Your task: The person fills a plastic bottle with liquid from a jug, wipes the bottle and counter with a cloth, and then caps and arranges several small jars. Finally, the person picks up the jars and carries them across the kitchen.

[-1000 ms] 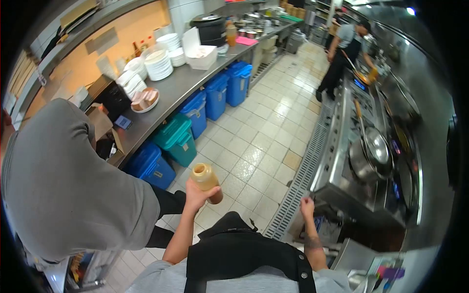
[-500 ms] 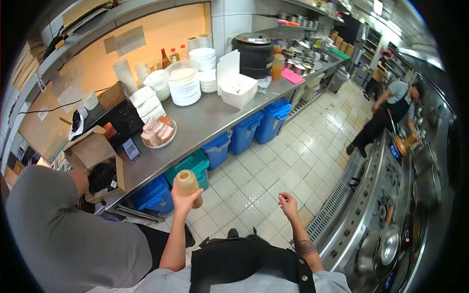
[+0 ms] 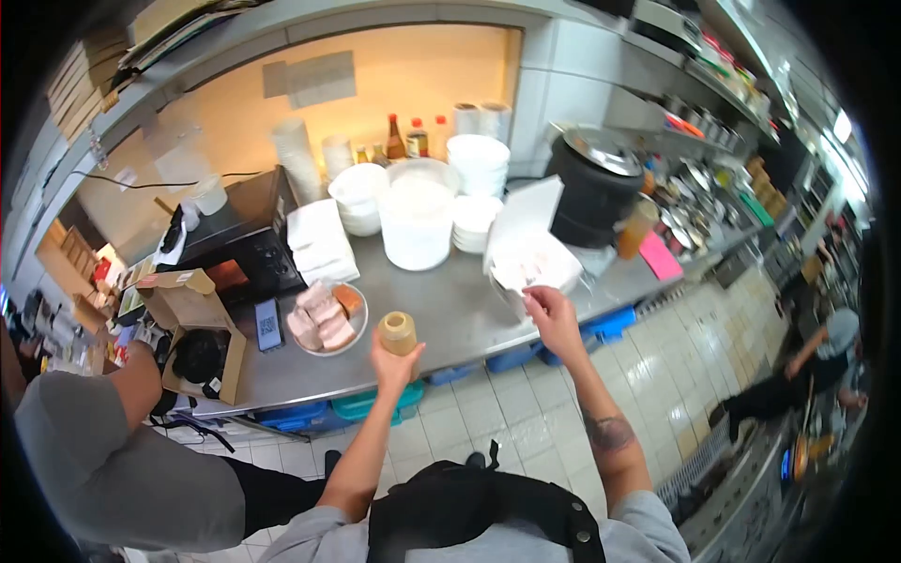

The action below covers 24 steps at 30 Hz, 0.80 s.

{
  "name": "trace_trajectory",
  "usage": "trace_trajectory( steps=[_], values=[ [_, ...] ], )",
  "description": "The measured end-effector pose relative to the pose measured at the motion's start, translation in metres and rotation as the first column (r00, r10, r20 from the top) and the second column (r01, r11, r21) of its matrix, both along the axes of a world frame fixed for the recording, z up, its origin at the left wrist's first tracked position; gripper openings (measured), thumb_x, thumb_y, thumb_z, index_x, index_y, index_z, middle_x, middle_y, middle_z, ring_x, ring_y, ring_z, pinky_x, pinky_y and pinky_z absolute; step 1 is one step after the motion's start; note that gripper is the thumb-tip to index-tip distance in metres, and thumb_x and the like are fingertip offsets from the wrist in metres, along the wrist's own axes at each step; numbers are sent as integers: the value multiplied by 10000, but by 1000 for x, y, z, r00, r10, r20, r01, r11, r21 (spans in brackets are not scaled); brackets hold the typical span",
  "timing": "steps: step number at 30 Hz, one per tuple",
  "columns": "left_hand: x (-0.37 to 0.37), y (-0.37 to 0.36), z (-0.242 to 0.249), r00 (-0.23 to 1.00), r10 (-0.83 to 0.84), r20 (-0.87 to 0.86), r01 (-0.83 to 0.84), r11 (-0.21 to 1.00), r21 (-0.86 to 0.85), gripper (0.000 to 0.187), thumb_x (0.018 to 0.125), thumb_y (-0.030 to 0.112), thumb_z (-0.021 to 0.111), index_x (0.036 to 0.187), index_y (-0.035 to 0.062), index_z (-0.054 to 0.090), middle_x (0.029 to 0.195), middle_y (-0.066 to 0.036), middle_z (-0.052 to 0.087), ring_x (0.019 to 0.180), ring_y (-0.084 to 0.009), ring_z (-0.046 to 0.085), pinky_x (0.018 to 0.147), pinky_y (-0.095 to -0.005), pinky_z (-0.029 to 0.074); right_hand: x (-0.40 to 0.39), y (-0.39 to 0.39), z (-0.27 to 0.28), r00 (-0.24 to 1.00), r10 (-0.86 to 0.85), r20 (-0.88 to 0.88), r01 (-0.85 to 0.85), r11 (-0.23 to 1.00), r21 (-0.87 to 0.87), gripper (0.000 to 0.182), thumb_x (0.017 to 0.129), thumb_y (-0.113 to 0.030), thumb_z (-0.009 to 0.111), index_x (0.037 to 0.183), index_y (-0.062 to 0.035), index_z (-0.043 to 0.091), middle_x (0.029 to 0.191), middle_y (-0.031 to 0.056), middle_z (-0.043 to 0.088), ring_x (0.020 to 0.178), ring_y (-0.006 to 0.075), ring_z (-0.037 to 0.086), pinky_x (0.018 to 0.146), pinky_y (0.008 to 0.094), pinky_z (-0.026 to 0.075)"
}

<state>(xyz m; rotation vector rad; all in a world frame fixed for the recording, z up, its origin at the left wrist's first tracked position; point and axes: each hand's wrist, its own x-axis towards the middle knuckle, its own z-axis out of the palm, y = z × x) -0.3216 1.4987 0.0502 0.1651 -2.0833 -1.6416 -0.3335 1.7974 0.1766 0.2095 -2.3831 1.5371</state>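
Observation:
My left hand [image 3: 394, 366] is wrapped round an upright tan squeeze bottle [image 3: 398, 330], held just off the counter's front edge. Its top faces me and shows a round opening. My right hand [image 3: 556, 324] is pinched at the near side of an open white takeaway box [image 3: 526, 211] with its lid raised. Whether the fingertips grip the box rim or something small is too blurred to tell. Pale bits lie inside the box. To the left of the bottle, a white bowl [image 3: 330, 351] holds several thick pieces of pale meat [image 3: 317, 314].
Stacked white bowls [image 3: 479, 155] and a white tub [image 3: 416, 235] stand on the steel counter [image 3: 441, 324], beside a black pot [image 3: 596, 202]. A phone [image 3: 268, 325] and cardboard box [image 3: 230, 352] lie left. One person [image 3: 160, 460] stands close at left; another [image 3: 798, 366] is by the stove.
My view has turned and come nearer the counter. My right hand has moved from over the floor to the white box. My left hand still carries the squeeze bottle, now closer to the counter.

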Motion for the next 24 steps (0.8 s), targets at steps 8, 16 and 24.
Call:
trace_trajectory(
  steps=[8, 16, 24],
  values=[
    [-89, 12, -21, 980, 197, -10, -197, 980, -3, 718, 586, 113, 909, 1193, 6, 540, 1113, -143, 647, 1029, -279, 637, 900, -383, 504, -307, -111, 130, 912, 53, -408, -13, 995, 100, 236, 865, -212, 665, 888, 17, 713, 794, 204, 690, 753, 342, 691, 693, 394, 539],
    [-137, 5, -22, 976, 205, 76, -207, 978, 22, 760, 596, 137, 915, 1226, 9, 509, 1126, -132, 608, 1038, -274, 624, 915, -381, 502, -601, -160, 102, 850, 79, -522, 300, 740, 601, 335, 891, -323, 627, 863, 5, 691, 894, 209, 687, 869, 363, 687, 759, 437, 557],
    [-132, 2, -47, 966, 203, 157, -201, 979, -30, 827, 567, 200, 947, 1232, 32, 485, 1071, -90, 599, 987, -207, 620, 879, -362, 508, -728, -205, 20, 975, -17, -223, 184, 628, 756, 478, 848, -424, 676, 1125, -45, 587, 1031, 196, 633, 931, 390, 672, 785, 440, 567]
  ],
)
